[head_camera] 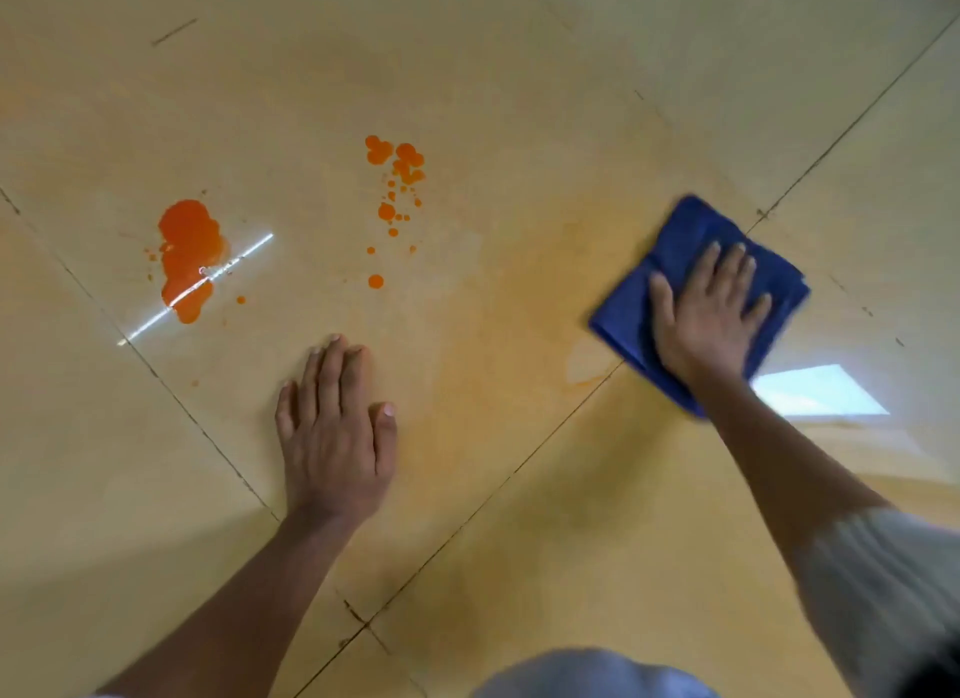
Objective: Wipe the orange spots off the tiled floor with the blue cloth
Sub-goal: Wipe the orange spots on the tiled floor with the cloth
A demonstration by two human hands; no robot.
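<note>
A large orange puddle (188, 258) lies on the beige tiled floor (519, 100) at the left. A cluster of small orange drops (395, 178) sits right of it, trailing down to a single drop (375, 282). The folded blue cloth (675, 240) rests flat on the floor at the right, with my right hand (709, 313) pressed palm-down on it, fingers spread. A faint orange smear (493, 344) covers the floor between the drops and the cloth. My left hand (335, 427) lies flat on the bare tile below the drops, holding nothing.
Dark grout lines (493, 489) cross the floor diagonally. A bright patch of reflected light (821, 391) sits just below the cloth, and a thin light streak (208, 282) crosses the big puddle. My pale clothing (597, 676) shows at the bottom edge.
</note>
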